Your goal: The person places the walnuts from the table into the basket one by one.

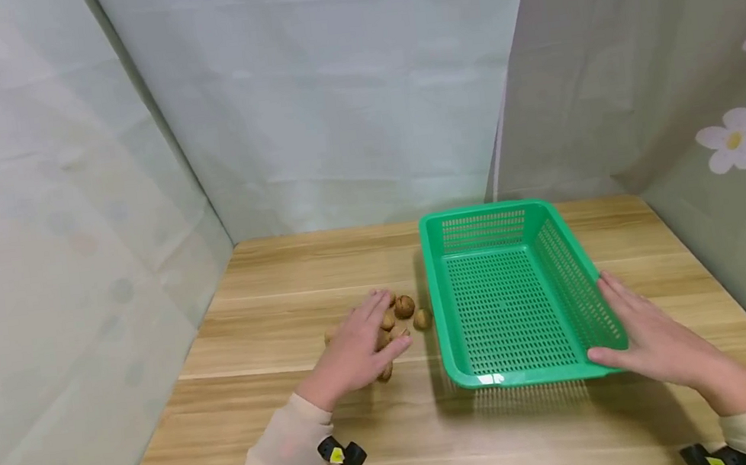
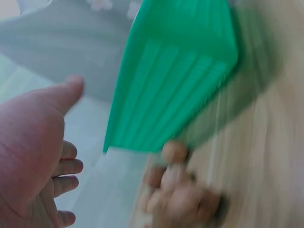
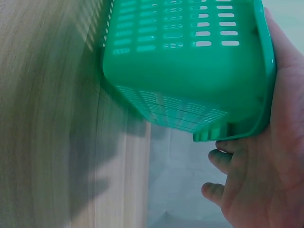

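A green plastic basket (image 1: 534, 376) stands on the wooden table, its perforated floor bare. My right hand (image 1: 662, 345) rests against the rim at its near right corner, thumb along the near edge and fingers along the right side. In the right wrist view, the palm (image 3: 256, 185) touches the rim while the fingers stay extended past it. To the basket's left lies a cluster of walnuts (image 1: 404, 306). Over them hovers my left hand (image 1: 352, 354), fingers spread, hiding some. The left wrist view shows that palm holding nothing, beside the blurred walnuts (image 2: 175, 152).
The wooden tabletop (image 1: 267, 275) reaches back to a pale cloth wall (image 1: 330, 99). More cloth hangs along the left and right sides, the right one printed with flowers (image 1: 734, 139). Dark wrist cameras (image 1: 343, 454) sit on the sleeves.
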Demonstrator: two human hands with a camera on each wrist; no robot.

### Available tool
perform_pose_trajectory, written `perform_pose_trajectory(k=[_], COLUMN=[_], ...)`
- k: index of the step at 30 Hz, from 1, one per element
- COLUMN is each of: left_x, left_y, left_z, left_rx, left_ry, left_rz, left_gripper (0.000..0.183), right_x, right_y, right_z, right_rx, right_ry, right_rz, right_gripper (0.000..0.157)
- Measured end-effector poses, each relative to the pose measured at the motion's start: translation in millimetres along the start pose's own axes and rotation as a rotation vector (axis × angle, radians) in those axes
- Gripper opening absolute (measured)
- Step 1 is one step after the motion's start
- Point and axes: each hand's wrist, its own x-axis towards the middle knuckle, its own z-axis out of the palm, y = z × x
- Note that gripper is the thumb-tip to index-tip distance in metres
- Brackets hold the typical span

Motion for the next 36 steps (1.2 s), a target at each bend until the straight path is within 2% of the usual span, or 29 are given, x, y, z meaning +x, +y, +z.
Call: perform_pose_trajectory(k=[6,11,15,27,36], left_x=[-13.1,-19.1,-22.2,-18.7,-15.9], left_y=[-42.7,-75.4,-93.7,-119.9,-129.7], left_z=[-13.1,-14.0,-12.1,4.5,16.9], left_rx=[-0.045,-0.074,-0.081,-0.105,-0.084], left_ry=[-0.001,-0.018,-0.041,-0.056,-0.024], left_rz=[-0.141,-0.241,-0.290,-0.294,-0.269], left_gripper=[0.078,0.074,0.073,0.068,0.056], right_x=[2,2,1,1,1], right_y=[-2,-2,-1,1,1], right_z=[-0.9,0.0,0.7,1.7,0.5], right_rx=[0.021,0.029,0.035,0.041,0.039], right_ry=[-0.003,-0.007,-0.011,-0.005,-0.001], right_rz=[0.000,-0.008,-0.002,-0.001,-0.002], right_gripper=[0.105,0.104,0.104,0.104,0.105])
